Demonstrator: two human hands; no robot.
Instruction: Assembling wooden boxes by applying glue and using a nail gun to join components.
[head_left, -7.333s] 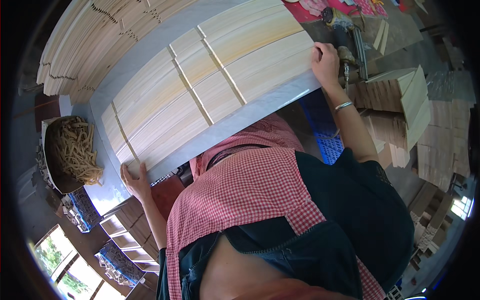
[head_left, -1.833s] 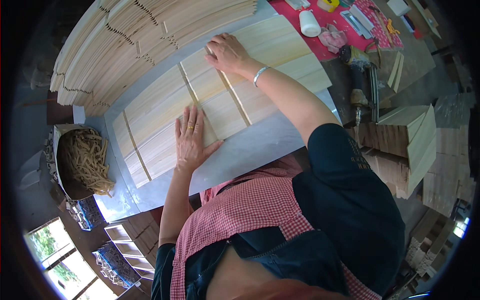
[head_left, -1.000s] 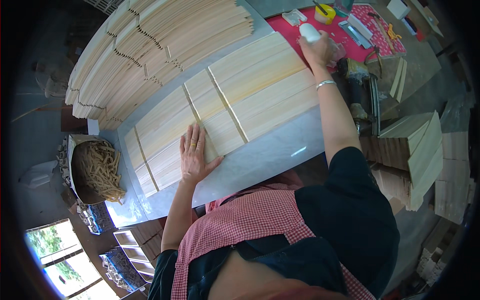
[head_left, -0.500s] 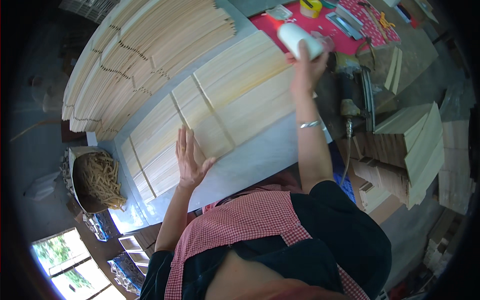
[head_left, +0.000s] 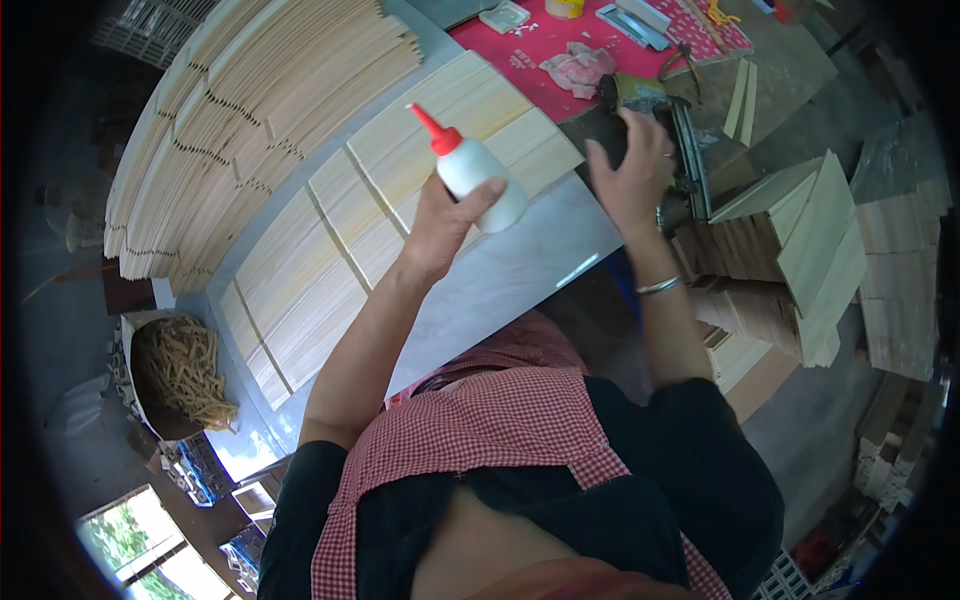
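My left hand (head_left: 445, 222) is wrapped round a white squeeze glue bottle (head_left: 484, 185) with a red nozzle, tilted up and to the left above the boards. Below the bottle, a row of pale grooved wooden boards (head_left: 300, 270) lies side by side on the grey table (head_left: 500, 290). My right hand (head_left: 635, 180) is empty, its thumb and fingers apart, close beside a nail gun (head_left: 690, 150) at the table's right end. The hand partly hides the tool, and I cannot tell whether they touch.
Stacked grooved boards (head_left: 270, 110) fill the far left of the table. A bin of wood strips (head_left: 185, 370) stands at the left. On a red mat (head_left: 520, 55) lie a crumpled pink cloth (head_left: 578, 70) and other tools. Wooden panels (head_left: 800, 250) are piled at the right.
The glue bottle has passed from my right hand to my left, which has lifted off the boards. My right hand has let go and lowered towards the nail gun.
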